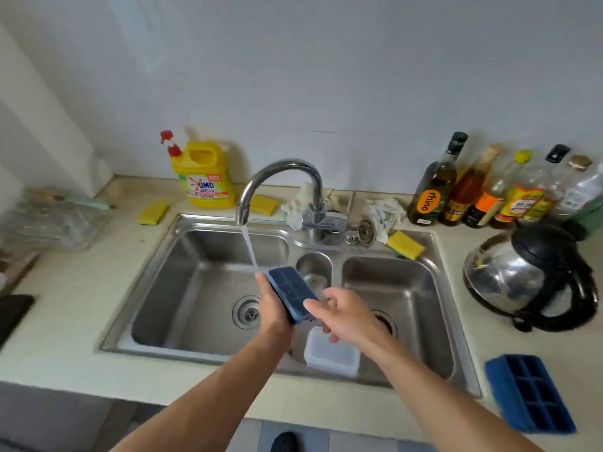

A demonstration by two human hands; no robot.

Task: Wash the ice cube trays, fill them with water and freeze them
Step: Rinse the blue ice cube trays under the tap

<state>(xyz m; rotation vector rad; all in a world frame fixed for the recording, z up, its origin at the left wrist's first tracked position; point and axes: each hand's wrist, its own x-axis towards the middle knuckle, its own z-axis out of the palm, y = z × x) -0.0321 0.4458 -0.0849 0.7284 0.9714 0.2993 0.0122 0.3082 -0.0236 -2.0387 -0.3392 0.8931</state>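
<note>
Washing is the step in hand: in the stream [250, 247] below the tap [281, 177] the left hand [274, 309] clasps the tilted tray [289, 288] in its fingers, the right hand [342, 318] beside it with fingers slack, so next, I judge, the cells want rubbing, then filling.

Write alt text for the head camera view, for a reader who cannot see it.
A left hand holds a dark blue ice cube tray tilted under the running tap over a steel sink, the right hand at its near end. A second blue tray lies on the counter to the right; a white tub sits in the sink.
</note>
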